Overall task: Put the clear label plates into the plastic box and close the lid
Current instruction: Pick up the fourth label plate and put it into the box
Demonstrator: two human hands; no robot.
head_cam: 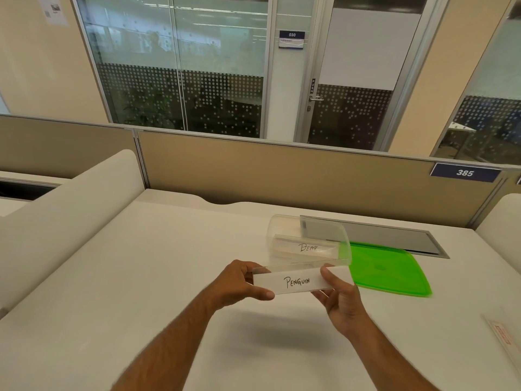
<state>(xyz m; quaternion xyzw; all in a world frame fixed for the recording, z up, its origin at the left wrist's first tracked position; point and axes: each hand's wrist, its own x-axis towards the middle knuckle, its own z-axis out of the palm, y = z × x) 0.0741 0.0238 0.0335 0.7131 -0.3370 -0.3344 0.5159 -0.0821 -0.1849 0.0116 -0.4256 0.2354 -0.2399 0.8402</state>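
Both forearms reach in from the near edge over the white desk (pixel 169 263). Left hand (pixel 239 280) pinches the left end of the PENGUIN plate (pixel 293 282), thumb underneath at the front, fingers curled behind. Right hand (pixel 339 294) grips the plate's right end, thumb on the front face near the top edge, fingers wrapped below and behind. The plate is held off the desk, roughly level, handwritten side facing the person; its shadow falls on the desk under the hands.

Just beyond the hands sits the clear plastic box (pixel 284 230), open at the top, near wall almost touching the held plate's top edge. Inside lies the BEAR plate (pixel 307 247), leaning lengthwise; whether more plates lie under it can't be told through the clear wall.

Right of the right hand and slightly beyond it, the green lid (pixel 389 269) lies flat on the desk, its left edge against or behind the box's right corner; contact unclear. Farther right and nearer than the hands, a paper strip with red print (pixel 501 334) sits at the desk edge.

Beyond box and lid, a grey cable flap (pixel 375 235) is set into the desk. Then the tan partition (pixel 282 170) with a blue 385 tag (pixel 465 173), and glass walls behind.
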